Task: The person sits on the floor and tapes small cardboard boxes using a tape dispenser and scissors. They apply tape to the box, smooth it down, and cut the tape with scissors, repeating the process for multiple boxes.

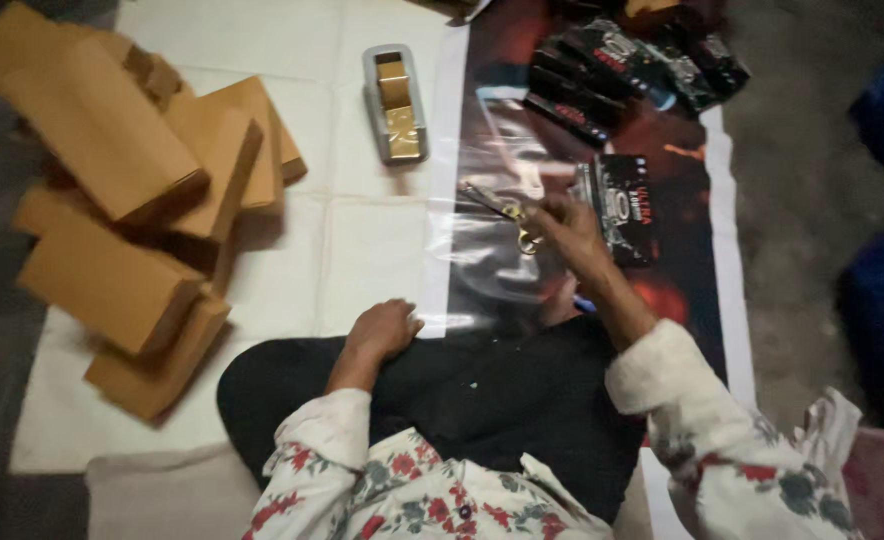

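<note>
Seated on the floor, a person's right hand (572,232) closes its fingers on gold-handled scissors (507,210) over a clear plastic bag (482,260), beside a black packet (627,208); the left hand (387,328) rests curled, empty, on the knee.

Flat brown cardboard boxes (122,200) are heaped at the frame's left. A grey tape dispenser (395,103) lies upper centre on the pale floor sheet (352,250). Black printed packets (627,60) cluster upper right; gold-handled scissors (507,212) lie on clear plastic film (492,170) at centre.
</note>
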